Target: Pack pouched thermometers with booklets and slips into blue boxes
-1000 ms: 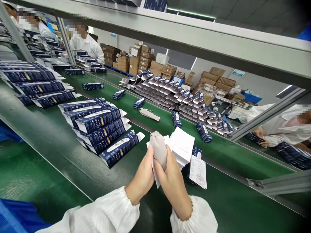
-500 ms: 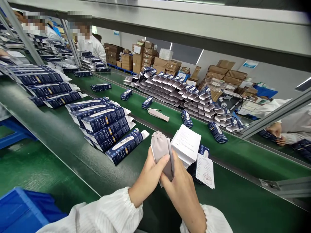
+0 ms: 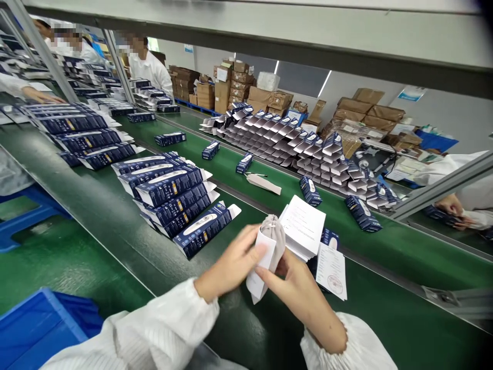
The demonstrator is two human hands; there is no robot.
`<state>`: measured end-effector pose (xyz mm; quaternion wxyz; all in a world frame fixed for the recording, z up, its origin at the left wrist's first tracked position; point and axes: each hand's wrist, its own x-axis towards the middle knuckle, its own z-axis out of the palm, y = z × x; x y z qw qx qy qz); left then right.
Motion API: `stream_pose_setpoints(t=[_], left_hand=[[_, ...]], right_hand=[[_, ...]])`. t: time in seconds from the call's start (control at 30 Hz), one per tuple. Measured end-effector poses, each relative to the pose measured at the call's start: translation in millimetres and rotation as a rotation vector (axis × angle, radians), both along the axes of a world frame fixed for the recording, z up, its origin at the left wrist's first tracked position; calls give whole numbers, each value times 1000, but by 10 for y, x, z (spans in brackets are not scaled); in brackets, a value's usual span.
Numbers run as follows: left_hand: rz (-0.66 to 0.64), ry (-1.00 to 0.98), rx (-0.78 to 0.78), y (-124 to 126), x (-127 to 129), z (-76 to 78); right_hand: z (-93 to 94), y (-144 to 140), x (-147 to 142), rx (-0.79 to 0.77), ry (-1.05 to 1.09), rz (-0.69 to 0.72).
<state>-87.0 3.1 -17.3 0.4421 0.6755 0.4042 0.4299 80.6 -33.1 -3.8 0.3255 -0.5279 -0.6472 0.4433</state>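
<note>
Both my hands hold a grey cloth pouch [image 3: 274, 234] together with a folded white leaflet [image 3: 262, 267] above the green belt. My left hand [image 3: 231, 264] grips them from the left, thumb on the leaflet. From below and to the right, my right hand [image 3: 295, 285] pinches them. A stack of white leaflets [image 3: 304, 226] lies just right of the pouch, resting on dark blue boxes, with a stamped slip [image 3: 331, 270] beside it. A fanned pile of open dark blue boxes [image 3: 173, 198] lies left of my hands.
A second grey pouch [image 3: 264, 183] and several single blue boxes lie on the far belt [image 3: 385, 246]. Rows of open boxes [image 3: 304, 149] lie behind. People in white coats work at the far left and the right. A blue crate [image 3: 34, 324] sits at the lower left.
The white leaflet now wraps the front of the pouch, and my left thumb has moved onto it. My view has shifted slightly left and down.
</note>
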Motion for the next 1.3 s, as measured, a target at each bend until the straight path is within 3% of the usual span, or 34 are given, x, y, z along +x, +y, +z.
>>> stream_pose_setpoints(t=[0.07,0.13,0.2,0.27,0.37,0.47,0.57,0.7,0.87,0.97,1.07,1.3], left_hand=[[209,250,107,246,-275,-69],[382,370,52,465,-574,-156],[436,431,-26,559,-782,-223],[484,461,-47,491,-811,-255],[558,279,27,178,-525,-283],[345,-39,-8,-153,-72,-326],[73,-208,-125,-309,260,-322],[-237,-277,-278,-253,400,-215],[-435,-312,-422,-132,451,-99],[-477,-335,-486,-110,492,-56],[-435,-314,-496,-97,532,-40],[-138,-61,-209,-129,660,-57]], right_hand=[[18,-3,66,-33,6,-27],[24,-12,136,-58,5,-78],[27,-22,203,-77,3,-126],[36,-28,261,-89,15,-155],[65,-28,333,-67,43,-173],[97,-33,412,42,-3,-226],[119,-58,524,133,-128,-266],[138,-98,708,145,-170,-242],[122,-110,881,143,-203,-250],[101,-118,906,115,-162,-248],[109,-135,945,101,-115,-241],[397,-85,1263,50,335,-394]])
